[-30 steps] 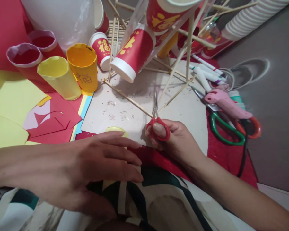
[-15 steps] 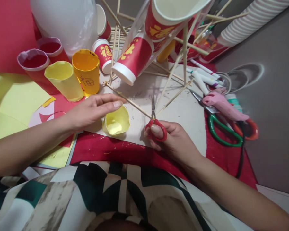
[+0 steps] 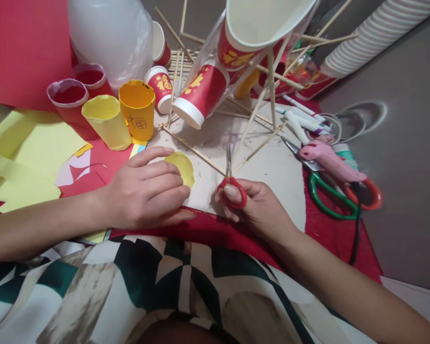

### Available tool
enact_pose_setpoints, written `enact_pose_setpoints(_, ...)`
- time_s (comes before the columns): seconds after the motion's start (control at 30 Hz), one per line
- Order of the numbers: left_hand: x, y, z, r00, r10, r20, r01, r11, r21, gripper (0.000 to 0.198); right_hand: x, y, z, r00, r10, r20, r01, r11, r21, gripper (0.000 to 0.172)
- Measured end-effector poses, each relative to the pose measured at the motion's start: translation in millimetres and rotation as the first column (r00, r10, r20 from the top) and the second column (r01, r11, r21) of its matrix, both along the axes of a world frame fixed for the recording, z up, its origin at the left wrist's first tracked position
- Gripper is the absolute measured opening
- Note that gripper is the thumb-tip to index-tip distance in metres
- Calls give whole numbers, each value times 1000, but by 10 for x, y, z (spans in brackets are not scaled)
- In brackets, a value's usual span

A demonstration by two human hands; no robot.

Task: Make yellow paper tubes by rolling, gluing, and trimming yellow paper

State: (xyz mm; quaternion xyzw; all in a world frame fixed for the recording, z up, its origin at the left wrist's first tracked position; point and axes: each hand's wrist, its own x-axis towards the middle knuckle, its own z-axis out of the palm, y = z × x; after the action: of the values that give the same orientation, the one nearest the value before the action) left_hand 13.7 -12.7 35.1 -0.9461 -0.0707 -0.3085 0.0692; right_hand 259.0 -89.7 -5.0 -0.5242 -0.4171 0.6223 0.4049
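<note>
My left hand (image 3: 148, 188) curls around the left and near sides of a small yellow paper cup (image 3: 182, 168). Its fingers cover much of the cup, leaving a rounded yellow part in sight. My right hand (image 3: 249, 203) holds small red-handled scissors (image 3: 229, 179), with fingers at the handle loops and the narrow blades pointing away from me. A thin wooden stick (image 3: 197, 154) of a stick frame reaches close to the scissors. Beyond my left hand stand a taller yellow paper cup (image 3: 109, 126) and an orange cup (image 3: 138, 114) with a drawn character.
Red-and-gold paper cups (image 3: 202, 88) hang over the board (image 3: 272, 186) within the stick frame. To the right lie a pink glue gun (image 3: 333, 160), green-handled scissors (image 3: 329, 200) and markers (image 3: 304, 122). Yellow paper sheets (image 3: 25, 153) are on the left; a stack of cups (image 3: 376, 33) leans behind.
My left hand has turned palm down and curled around the small yellow cup, which now shows less of its inside. The right hand with the scissors has barely moved. The view has shifted slightly.
</note>
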Motion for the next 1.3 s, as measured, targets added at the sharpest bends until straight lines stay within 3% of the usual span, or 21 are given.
enact_pose_setpoints(0.17,51,12,-114,991,77,-109,-84,994,-64,24,-3,5,-4,1000,17,-2,-17,1000,25,43)
enact_pose_setpoints(0.4,48,-17,-90,985,37,-166,-65,984,-168,22,-1,11,11,999,44,30,-46,998,37,43)
enact_pose_setpoints(0.6,63,0,-72,980,38,-197,-72,983,-168,23,-20,17,48,998,51,44,-52,998,36,45)
enact_pose_setpoints(0.7,38,50,-11,993,-1,-120,-24,978,-208,15,-21,13,44,999,29,36,-31,998,49,43)
enact_pose_setpoints(0.8,-19,58,151,999,17,39,-5,960,-280,32,-17,-29,53,998,-45,47,37,985,170,40)
enact_pose_setpoints(0.9,-64,-55,362,957,119,264,7,901,-434,31,-9,-125,108,978,-139,157,69,921,383,40)
enact_pose_setpoints(0.93,-64,-120,413,928,183,323,19,845,-534,30,-6,-163,132,970,-150,192,52,898,438,39)
enact_pose_setpoints(0.97,-52,-193,445,918,172,358,89,789,-607,30,-4,-200,156,962,-138,235,6,872,490,38)
enact_pose_setpoints(1.03,5,-347,434,945,156,286,146,581,-801,33,-2,-259,190,936,-80,343,-149,792,592,34)
enact_pose_setpoints(1.07,49,-417,393,965,118,234,150,482,-863,35,-5,-277,197,914,-57,401,-240,720,651,31)
enact_pose_setpoints(1.1,98,-479,336,978,65,198,154,411,-899,38,-12,-288,195,892,-37,451,-328,635,700,28)
enact_pose_setpoints(1.13,149,-531,269,980,15,196,176,375,-910,41,-21,-291,187,872,-21,490,-398,553,732,25)
enact_pose_setpoints(1.2,239,-601,137,972,-30,233,224,409,-884,32,-47,-286,159,846,13,532,-480,453,752,23)
enact_pose_setpoints(1.23,271,-624,84,963,-46,264,257,436,-862,23,-62,-282,145,832,43,553,-515,434,740,20)
enact_pose_setpoints(1.3,302,-658,22,956,-43,289,274,473,-837,8,-85,-283,129,815,117,567,-551,459,697,15)
